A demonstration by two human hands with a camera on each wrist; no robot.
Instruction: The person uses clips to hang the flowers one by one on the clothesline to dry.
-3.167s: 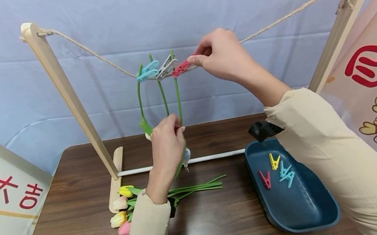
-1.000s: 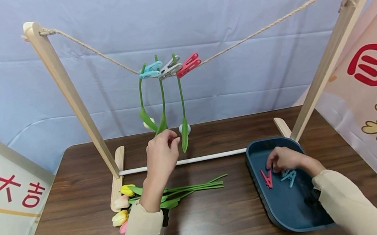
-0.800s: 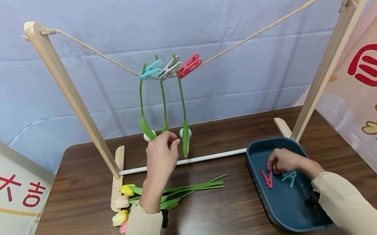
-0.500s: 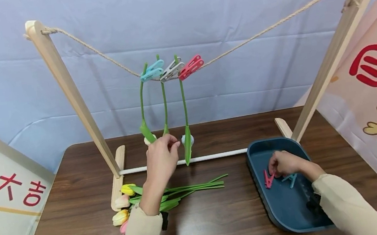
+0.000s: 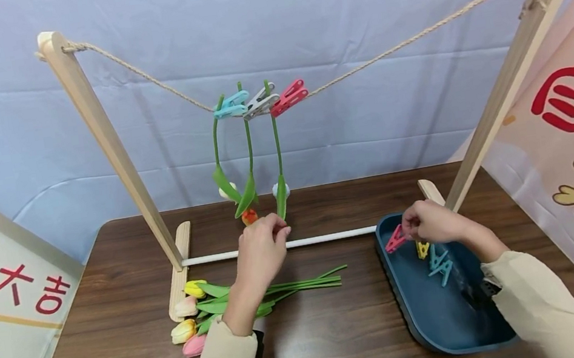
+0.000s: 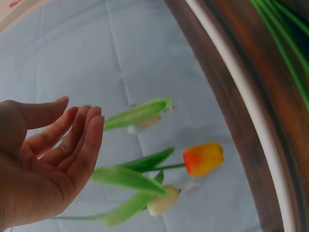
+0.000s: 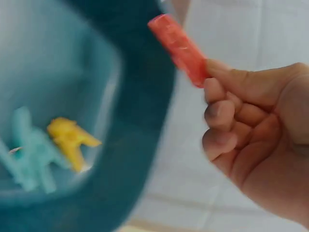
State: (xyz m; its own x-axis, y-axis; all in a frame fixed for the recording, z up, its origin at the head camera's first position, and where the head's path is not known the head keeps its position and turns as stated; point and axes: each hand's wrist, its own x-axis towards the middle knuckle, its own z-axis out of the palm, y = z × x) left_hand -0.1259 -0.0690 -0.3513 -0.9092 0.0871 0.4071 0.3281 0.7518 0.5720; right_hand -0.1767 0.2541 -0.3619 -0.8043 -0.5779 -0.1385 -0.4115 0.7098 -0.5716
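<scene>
left hand (image 5: 262,248) loose, red plastic clothespin (image 7: 179,49) in right hand (image 5: 430,221)

an orange-yellow tulip (image 5: 249,216) hangs near the left hand's loosely curved fingers; to the right, thumb and fingers pinch the clothespin over a dark-blue rounded tray (image 5: 440,313).

Head view from above, wrist close-ups

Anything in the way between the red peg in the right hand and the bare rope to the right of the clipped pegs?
Nothing visible: the right hand pinches the red peg near the far end of the blue basin, and the space up to the rope there looks open.
</scene>
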